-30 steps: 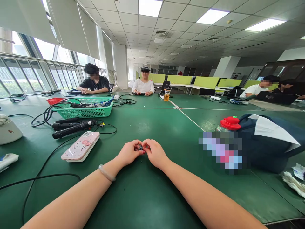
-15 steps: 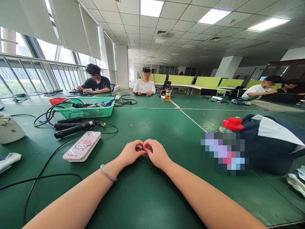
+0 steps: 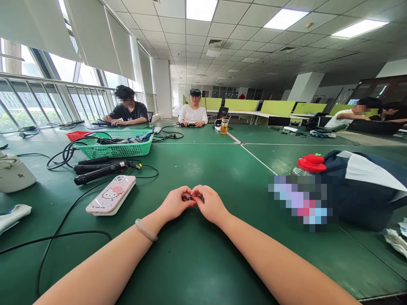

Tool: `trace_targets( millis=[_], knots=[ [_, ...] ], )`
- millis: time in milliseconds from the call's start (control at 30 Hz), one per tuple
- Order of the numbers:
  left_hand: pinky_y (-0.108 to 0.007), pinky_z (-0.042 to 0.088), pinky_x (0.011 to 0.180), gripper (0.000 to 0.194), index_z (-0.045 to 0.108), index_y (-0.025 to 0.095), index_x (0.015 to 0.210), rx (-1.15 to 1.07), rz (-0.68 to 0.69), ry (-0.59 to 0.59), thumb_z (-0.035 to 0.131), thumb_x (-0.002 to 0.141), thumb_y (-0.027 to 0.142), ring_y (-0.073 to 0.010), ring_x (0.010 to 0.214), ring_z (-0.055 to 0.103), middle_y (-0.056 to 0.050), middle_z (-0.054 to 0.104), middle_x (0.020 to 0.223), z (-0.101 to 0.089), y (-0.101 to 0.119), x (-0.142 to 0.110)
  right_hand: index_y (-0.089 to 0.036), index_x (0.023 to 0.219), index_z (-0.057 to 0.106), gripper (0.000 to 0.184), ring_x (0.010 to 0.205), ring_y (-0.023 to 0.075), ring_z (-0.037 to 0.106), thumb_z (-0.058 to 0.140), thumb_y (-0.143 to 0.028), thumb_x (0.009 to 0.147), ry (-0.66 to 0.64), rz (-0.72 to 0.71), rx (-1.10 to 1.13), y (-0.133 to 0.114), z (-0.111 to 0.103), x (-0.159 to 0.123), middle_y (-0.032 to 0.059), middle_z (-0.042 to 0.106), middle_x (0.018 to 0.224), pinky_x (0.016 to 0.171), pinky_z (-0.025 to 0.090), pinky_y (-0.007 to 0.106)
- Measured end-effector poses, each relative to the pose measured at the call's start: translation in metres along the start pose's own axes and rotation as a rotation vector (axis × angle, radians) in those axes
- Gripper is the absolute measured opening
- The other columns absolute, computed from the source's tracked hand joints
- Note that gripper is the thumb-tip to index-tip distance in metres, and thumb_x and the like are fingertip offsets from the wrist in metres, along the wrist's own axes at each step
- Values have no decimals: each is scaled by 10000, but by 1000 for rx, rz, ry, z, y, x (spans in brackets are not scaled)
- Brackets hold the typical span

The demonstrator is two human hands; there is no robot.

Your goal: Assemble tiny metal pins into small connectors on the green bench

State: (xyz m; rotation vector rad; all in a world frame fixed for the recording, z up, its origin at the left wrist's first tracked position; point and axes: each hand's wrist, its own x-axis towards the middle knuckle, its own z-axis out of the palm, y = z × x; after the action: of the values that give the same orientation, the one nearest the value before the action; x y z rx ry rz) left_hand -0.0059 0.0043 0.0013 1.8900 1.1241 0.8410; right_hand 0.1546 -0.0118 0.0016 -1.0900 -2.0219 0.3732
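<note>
My left hand [image 3: 177,202] and my right hand [image 3: 208,203] meet above the green table [image 3: 190,262], fingertips touching or nearly so. Pinched between them is a small dark object with shiny bits [image 3: 190,197], too small and too covered by fingers to name. Both hands are closed around it, thumbs toward me. A pale bangle [image 3: 146,230] circles my left wrist. Left of my left hand lies a thick pink phone case or phone [image 3: 112,195] with a cartoon cat on it.
Black rod-shaped devices [image 3: 101,171] and cables lie left, before a green basket [image 3: 117,148]. At right stand a red-lidded bottle [image 3: 311,163] and a dark bag [image 3: 365,199]. A cup of amber drink [image 3: 224,126] is farther back. Several people sit around the table.
Both hands keep the same pinch on the small dark object. The view has shifted very slightly, and a person at far right has moved a little.
</note>
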Motion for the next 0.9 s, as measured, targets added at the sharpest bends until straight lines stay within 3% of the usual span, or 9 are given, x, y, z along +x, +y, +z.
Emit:
trace_targets(
  millis=[233,600,733,800,900],
  knots=[
    [-237,416,618,235,536,166,819,-139,-23,-28,643,658,300,-114,626,531,17,571,675,-1,0,3,-238,907,579,223,773,132,528,504,-76,773,32,-16,20,1,0,-1,-3,608,825,729,419,256],
    [-249,422,599,279,553,172,862,-119,-62,48,639,650,332,-132,628,559,1,613,687,-1,-11,6,-229,921,627,231,757,129,536,510,-93,776,38,35,-10,1,-6,0,4,632,835,711,425,257],
    [-256,420,577,314,572,171,896,-62,-111,128,633,651,358,-140,593,562,11,599,618,-3,-15,8,-215,820,651,83,658,112,512,620,-235,745,-176,85,-45,2,-9,-1,-1,606,781,626,406,241],
    [-258,425,580,313,574,174,896,-60,-119,150,631,654,363,-139,586,565,14,595,619,-4,-15,8,-217,823,659,151,670,112,513,681,-302,700,-302,68,-54,3,-8,-2,-4,596,785,619,401,235],
    [-261,437,589,302,567,180,899,-72,-124,150,623,665,362,-133,584,567,9,604,665,-4,-14,7,-212,791,668,119,700,112,518,693,-272,691,-379,46,-78,4,-4,-3,-3,585,781,632,400,226]
  ],
)
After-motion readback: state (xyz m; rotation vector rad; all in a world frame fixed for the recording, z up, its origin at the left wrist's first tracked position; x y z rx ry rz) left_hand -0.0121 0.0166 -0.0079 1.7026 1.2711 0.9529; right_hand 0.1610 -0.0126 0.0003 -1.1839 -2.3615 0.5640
